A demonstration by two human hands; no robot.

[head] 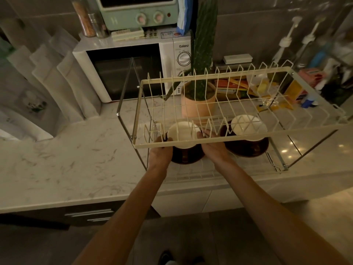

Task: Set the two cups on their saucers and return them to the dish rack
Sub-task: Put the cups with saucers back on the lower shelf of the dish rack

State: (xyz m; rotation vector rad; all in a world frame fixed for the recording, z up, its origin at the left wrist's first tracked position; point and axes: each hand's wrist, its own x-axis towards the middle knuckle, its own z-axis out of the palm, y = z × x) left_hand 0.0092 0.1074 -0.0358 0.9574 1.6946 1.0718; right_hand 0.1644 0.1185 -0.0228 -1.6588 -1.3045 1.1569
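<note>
Dim, warm light leaves the floor dark, small glare spots shine on the desk (286, 150) near its right edge, and wide-angle distortion bends the blurred margins.

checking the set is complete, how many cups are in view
2. One cup sits on a dark saucer between the left hand and right hand; the other cup sits on its saucer to the right, in the dish rack's lower tier.

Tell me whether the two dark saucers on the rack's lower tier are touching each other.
Apart. The head view shows the right hand filling a gap between the left saucer and the right saucer, with their rims clearly separated.
</note>
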